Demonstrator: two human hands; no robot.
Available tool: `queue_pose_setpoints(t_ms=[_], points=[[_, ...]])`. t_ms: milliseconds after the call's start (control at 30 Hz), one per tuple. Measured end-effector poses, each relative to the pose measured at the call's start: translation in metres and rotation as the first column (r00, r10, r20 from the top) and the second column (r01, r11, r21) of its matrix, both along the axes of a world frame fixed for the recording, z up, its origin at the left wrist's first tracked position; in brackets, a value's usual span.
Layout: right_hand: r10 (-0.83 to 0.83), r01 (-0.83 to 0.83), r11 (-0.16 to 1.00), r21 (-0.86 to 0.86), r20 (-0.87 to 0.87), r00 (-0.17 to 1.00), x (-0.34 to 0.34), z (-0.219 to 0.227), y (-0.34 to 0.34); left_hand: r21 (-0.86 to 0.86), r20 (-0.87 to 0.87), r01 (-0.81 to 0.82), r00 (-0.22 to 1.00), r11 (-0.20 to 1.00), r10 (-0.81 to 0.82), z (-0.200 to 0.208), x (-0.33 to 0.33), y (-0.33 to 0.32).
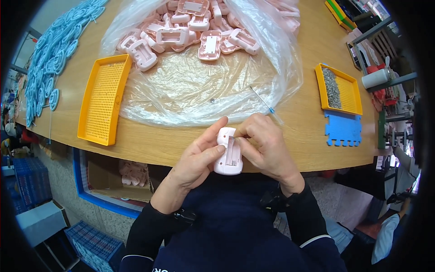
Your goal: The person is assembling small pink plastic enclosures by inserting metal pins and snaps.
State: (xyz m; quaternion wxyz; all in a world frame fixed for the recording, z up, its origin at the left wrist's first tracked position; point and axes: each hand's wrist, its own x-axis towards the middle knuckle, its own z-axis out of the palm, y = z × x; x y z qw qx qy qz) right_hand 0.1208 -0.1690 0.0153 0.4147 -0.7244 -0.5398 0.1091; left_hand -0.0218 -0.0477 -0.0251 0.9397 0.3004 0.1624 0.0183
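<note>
My left hand point(194, 159) is closed around a pale pink plastic casing point(226, 168), gripping its left side with the thumb on its face. The casing is held above the table's front edge, and its long open battery slot faces up. Some metal shows at the slot's ends. My right hand point(266, 144) pinches at the slot's upper right edge, fingertips together against the casing. Whatever those fingertips hold, if anything, is hidden.
A clear plastic bag point(199, 86) with many pink casings point(173, 36) lies ahead, a thin blue-ended rod point(263, 100) on it. A yellow tray point(102, 102) is left; another point(351, 94) with small metal parts stands right on a blue foam mat point(343, 129). Light-blue parts point(53, 50) are heaped far left.
</note>
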Motion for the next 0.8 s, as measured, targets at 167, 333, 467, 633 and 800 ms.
queue_pose_setpoints(t_ms=[167,333,467,633,800], points=[[-0.042,0.040,0.999,0.017,0.115,0.993,-0.002,-0.006,0.000,-0.019,0.008,-0.005,1.000,1.000,0.005,0.002,0.000,0.000],[-0.060,0.059,0.998,0.012,0.185,0.981,-0.005,-0.006,0.000,-0.040,0.021,-0.013,1.000,0.999,0.014,-0.001,-0.001,-0.001],[-0.059,0.055,0.998,0.025,0.251,0.966,-0.007,-0.008,0.002,-0.069,0.034,-0.027,0.999,0.997,0.029,-0.003,-0.002,-0.002],[-0.074,0.068,0.997,0.030,0.270,0.960,-0.007,-0.009,0.002,-0.092,0.038,-0.036,0.998,0.995,0.039,-0.002,-0.002,-0.003],[-0.069,0.074,0.997,-0.010,0.240,0.968,-0.008,-0.008,0.004,-0.060,0.038,-0.049,0.998,0.997,0.052,-0.005,-0.003,0.000]])
